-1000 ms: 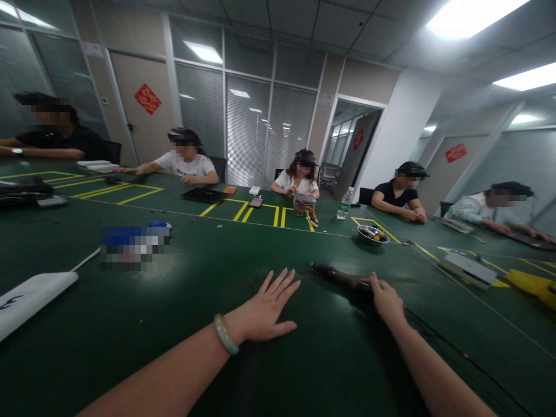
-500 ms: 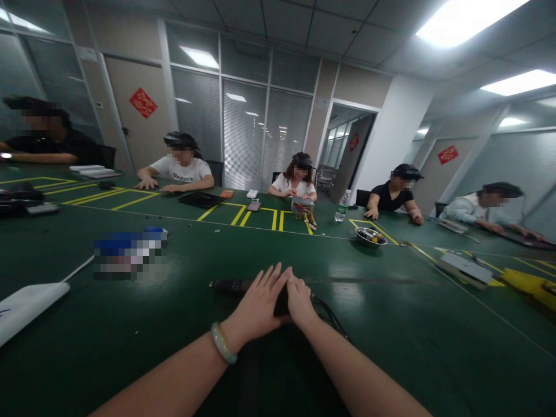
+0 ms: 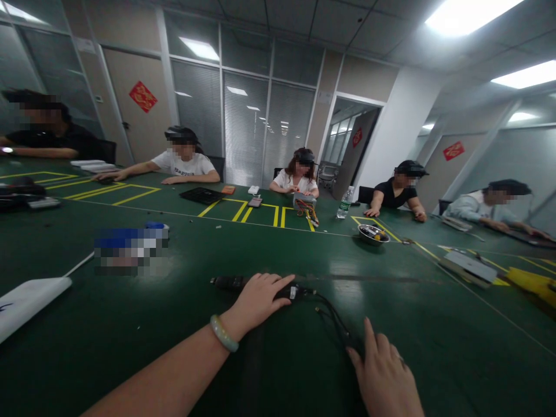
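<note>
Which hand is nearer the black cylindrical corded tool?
Left. The left hand lies over the middle of the tool. The right hand is apart from it, off its cable end, lower right in view, beside the thin black cable; contact there is unclear.

open worktop (image 3: 174, 315) between tool (image 3: 229, 282) and bowl (image 3: 369, 238), left hand (image 3: 259, 298) on the tool, cable (image 3: 335, 314) crossing the gap towards the right hand (image 3: 386, 365), bottle (image 3: 344, 204) standing beyond, white block (image 3: 32, 301) far left

Dim; overhead panels (image 3: 473, 17) glare white, mirrored in the glass (image 3: 247, 133), soft sheen on the table (image 3: 347, 295), darker near the bottom; pixel blocks (image 3: 130, 249) hide patches; edges look stretched
</note>
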Available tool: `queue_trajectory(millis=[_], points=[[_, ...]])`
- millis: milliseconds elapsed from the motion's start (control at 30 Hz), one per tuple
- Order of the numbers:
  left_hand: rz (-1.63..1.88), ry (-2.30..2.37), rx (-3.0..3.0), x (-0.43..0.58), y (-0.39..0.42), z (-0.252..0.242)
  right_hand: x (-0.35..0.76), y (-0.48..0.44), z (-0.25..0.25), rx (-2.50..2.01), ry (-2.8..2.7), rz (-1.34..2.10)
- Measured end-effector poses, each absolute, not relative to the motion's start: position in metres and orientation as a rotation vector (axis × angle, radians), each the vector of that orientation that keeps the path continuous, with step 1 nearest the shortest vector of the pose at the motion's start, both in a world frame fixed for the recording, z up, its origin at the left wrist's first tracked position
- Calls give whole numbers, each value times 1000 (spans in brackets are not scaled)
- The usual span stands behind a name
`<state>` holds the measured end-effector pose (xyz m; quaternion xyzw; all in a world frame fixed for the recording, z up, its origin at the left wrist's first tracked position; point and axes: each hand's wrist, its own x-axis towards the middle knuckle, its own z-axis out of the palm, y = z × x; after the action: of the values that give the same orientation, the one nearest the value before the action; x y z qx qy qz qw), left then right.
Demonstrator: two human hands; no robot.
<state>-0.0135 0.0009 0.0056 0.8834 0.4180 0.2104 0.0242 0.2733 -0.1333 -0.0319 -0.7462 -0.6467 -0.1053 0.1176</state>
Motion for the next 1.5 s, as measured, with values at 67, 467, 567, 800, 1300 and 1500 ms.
queue_trajectory(millis=[67,467,567,800,1300,1500], points=[[640,1294,2730,-13,2,6,289,-152,-40,-2205,-1881,-207],[578,1259,2767,-17,-1,12,339,-30,59,-2351,-1754,-87],[538,1265,2740,-24,0,16,320,8,52,-2347,-1725,133],[456,1347,2656,-61,6,31,267,11,10,-1824,-1964,368],[688,1198,2841,-11,3,5,244,0,23,-1385,-2308,322],[785,1309,2808,-24,6,11,234,-9,24,-1515,-2152,609]])
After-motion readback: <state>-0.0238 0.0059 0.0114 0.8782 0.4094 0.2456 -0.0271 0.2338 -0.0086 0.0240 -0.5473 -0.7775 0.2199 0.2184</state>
